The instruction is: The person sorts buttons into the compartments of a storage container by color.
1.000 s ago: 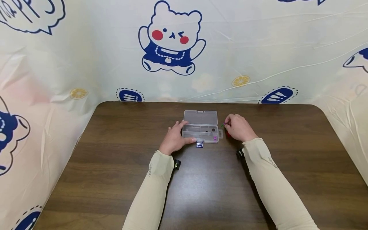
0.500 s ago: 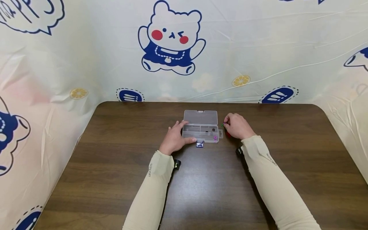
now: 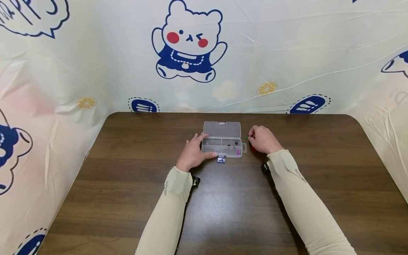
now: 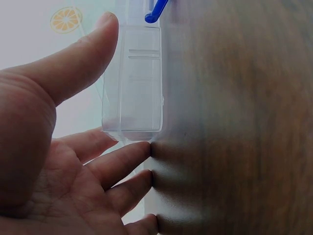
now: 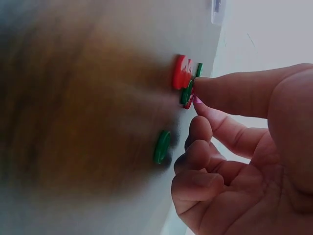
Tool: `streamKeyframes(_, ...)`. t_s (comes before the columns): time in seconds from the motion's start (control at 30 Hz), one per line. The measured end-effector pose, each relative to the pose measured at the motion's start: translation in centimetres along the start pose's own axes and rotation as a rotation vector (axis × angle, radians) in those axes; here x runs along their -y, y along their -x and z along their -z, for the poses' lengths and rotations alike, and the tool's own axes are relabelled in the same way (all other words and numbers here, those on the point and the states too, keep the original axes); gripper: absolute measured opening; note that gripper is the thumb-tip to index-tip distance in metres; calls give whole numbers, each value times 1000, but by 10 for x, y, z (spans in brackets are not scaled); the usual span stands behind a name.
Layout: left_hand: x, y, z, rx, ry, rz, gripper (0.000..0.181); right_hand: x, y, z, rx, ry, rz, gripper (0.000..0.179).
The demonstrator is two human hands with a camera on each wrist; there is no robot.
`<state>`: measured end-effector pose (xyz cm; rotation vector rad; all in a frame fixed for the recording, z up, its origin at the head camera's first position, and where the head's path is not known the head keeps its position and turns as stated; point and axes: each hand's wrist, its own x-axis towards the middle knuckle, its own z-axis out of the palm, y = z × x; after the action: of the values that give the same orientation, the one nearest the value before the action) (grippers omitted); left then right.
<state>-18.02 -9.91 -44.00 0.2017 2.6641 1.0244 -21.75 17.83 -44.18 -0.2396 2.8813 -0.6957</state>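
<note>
Currently | left hand splayed, fingers apart (against clear case) | right hand curled, fingers pinching pink piece

Whitish glare (soft-edged) on the tabletop

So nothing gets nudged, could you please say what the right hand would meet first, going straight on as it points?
Probably the small green piece just ahead of the right hand, then the clear box, though depth is hard to judge.

Long cream sleeves, small dark lettering, black wrist devices, bare hands
</note>
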Motion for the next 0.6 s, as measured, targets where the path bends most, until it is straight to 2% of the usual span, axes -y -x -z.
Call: streamKeyframes(0.6,-2,1,1,4,-2,0,79,0,2,1,-5,10,5,12)
